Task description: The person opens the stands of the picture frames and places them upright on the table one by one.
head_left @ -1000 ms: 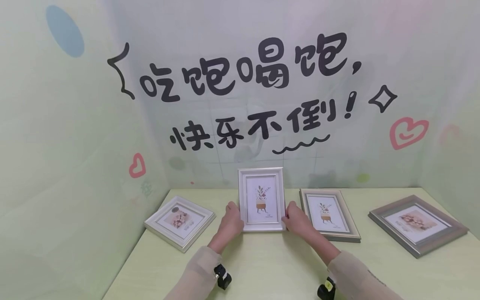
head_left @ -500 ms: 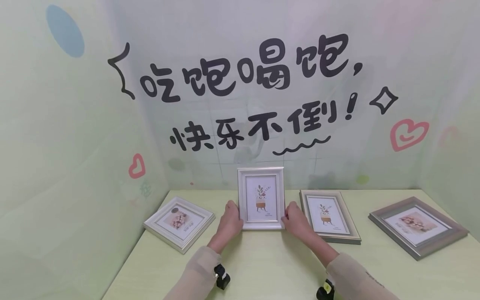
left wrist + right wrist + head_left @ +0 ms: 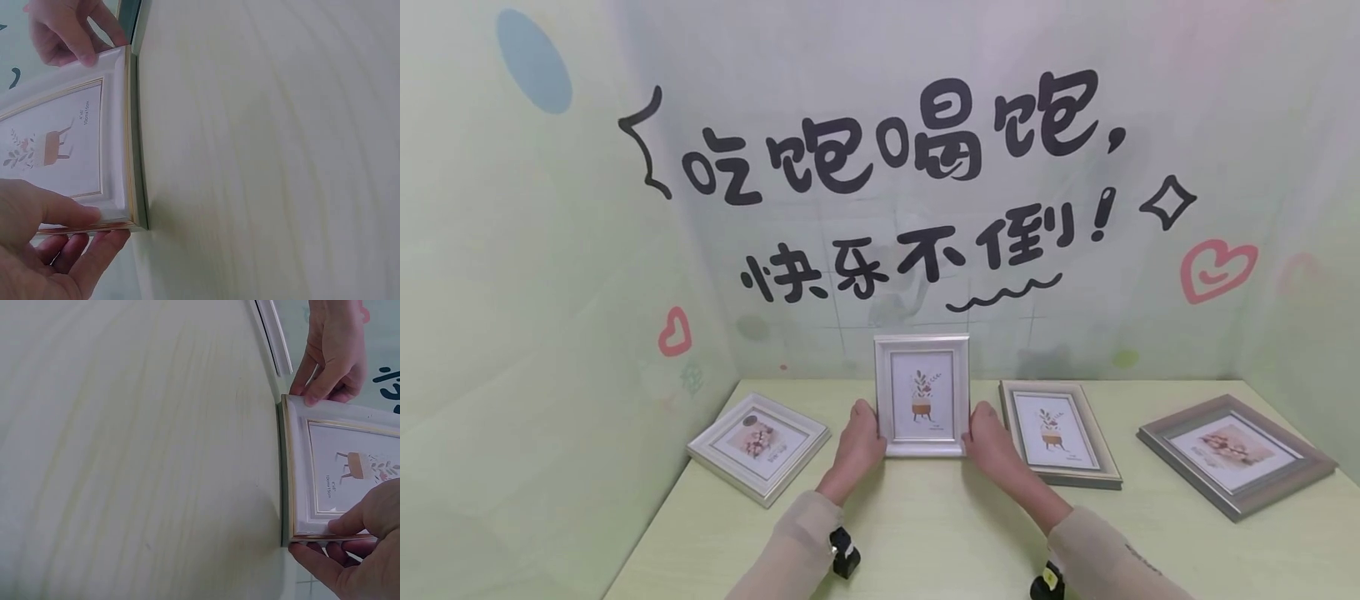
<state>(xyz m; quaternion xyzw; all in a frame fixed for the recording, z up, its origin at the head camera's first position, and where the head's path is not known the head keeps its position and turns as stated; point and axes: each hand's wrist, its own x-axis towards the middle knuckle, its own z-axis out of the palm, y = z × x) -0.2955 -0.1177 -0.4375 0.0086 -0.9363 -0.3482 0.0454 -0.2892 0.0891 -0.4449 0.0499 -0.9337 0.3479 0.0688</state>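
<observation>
A white picture frame (image 3: 922, 342) with a potted-plant print is held nearly upright, its front facing me, over the middle of the table. My left hand (image 3: 859, 443) grips its left side low down. In the left wrist view that thumb (image 3: 75, 211) presses the front border while the fingers bend behind the edge. On the opposite side my right hand (image 3: 995, 442) pinches the lower border; the right wrist view shows its thumb (image 3: 350, 522) on the front. Whether the lower edge touches the table I cannot tell. The back of the frame is hidden.
A white picture frame (image 3: 718, 450) with a blossom print lies at the left. Right of my hands lie a beige-grey frame (image 3: 1105, 467) with a plant print and a larger grey-brown frame (image 3: 1232, 500). Behind the pale table (image 3: 925, 533) stands a printed backdrop (image 3: 820, 350).
The lower edge of the held picture frame has risen slightly and the frame looks a little larger. My right hand has shifted slightly left with it. The frames lying on the table stay put.
</observation>
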